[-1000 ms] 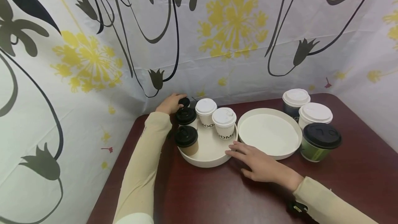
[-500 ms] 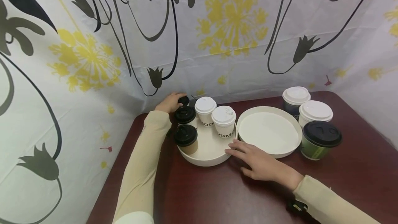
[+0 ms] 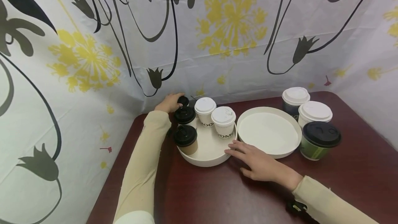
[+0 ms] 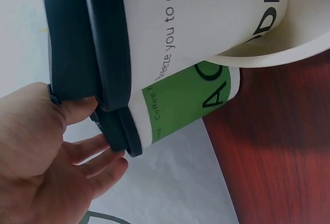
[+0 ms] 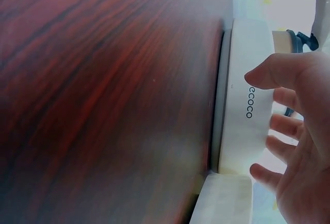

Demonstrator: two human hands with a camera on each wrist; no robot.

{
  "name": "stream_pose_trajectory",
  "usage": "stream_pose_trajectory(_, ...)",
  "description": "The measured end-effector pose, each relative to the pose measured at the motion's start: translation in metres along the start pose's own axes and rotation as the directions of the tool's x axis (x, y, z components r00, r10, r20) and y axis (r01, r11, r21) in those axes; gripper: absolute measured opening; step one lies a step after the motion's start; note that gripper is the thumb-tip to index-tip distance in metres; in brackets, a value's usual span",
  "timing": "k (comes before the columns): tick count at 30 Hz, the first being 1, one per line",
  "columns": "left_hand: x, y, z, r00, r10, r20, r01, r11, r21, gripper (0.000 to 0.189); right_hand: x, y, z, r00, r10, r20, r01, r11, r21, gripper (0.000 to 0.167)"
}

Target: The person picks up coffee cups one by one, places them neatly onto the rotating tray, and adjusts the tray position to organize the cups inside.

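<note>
At the back left, my left hand point(image 3: 169, 103) holds a small green paper cup point(image 4: 186, 100) by its black lid point(image 3: 184, 101), thumb on one side and fingers on the other. This cup stands just outside the rim of the left round cream tray point(image 3: 205, 163). A white cup with a black lid point(image 4: 111, 38) in that tray stands right beside the thumb. My right hand point(image 3: 253, 160) has its fingers spread loosely at the tray's front right rim; the right wrist view shows "ecoco" on the tray's wall point(image 5: 245, 136) by the thumb.
Also in the left tray are a brown cup with a black lid point(image 3: 191, 147) and two white-lidded cups. A second round tray point(image 3: 268, 130) adjoins it. Right of that stand a green cup point(image 3: 314, 149) and two white-lidded cups. Patterned cloth point(image 3: 242, 75) hangs behind the table.
Both hands keep their places and the cups and trays stay where they were. Only the head view shifts slightly.
</note>
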State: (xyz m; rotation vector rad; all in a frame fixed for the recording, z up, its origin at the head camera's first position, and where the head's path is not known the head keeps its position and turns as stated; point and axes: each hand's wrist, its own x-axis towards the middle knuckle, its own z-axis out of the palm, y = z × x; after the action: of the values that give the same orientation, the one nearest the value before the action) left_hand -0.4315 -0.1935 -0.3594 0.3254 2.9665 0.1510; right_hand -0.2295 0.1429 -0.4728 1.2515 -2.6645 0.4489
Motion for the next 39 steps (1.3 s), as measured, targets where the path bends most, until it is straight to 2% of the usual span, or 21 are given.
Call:
stream_pose_trajectory(5, 0.000, -0.001, -0.001, 0.999, 0.024, -0.026, -0.024, 1.000, 0.014, 0.056, -0.001, -0.001, 0.001, 1.000, -0.003, -0.004, 0.003, 1.000, -0.002, 0.072)
stream_pose_trajectory(10, -0.004, 0.002, -0.008, 0.998, 0.029, -0.051, -0.028, 1.000, 0.013, 0.056, -0.001, -0.001, 0.001, 1.000, -0.002, -0.007, 0.002, 1.000, -0.003, 0.072)
stream_pose_trajectory(21, -0.011, -0.005, -0.019, 0.991, 0.046, -0.123, -0.051, 0.998, -0.037, 0.054, -0.001, -0.001, 0.002, 1.000, 0.014, 0.005, -0.014, 1.000, 0.008, 0.071)
stream_pose_trajectory(26, -0.018, -0.007, -0.028, 0.986, 0.041, -0.161, -0.054, 0.995, -0.079, 0.055, 0.000, -0.002, 0.003, 1.000, 0.021, 0.011, -0.021, 1.000, 0.006, 0.072)
stream_pose_trajectory(39, -0.030, -0.012, -0.045, 0.975, 0.031, -0.218, -0.063, 0.988, -0.142, 0.057, 0.000, 0.000, 0.005, 1.000, 0.008, 0.004, -0.008, 1.000, -0.001, 0.073)
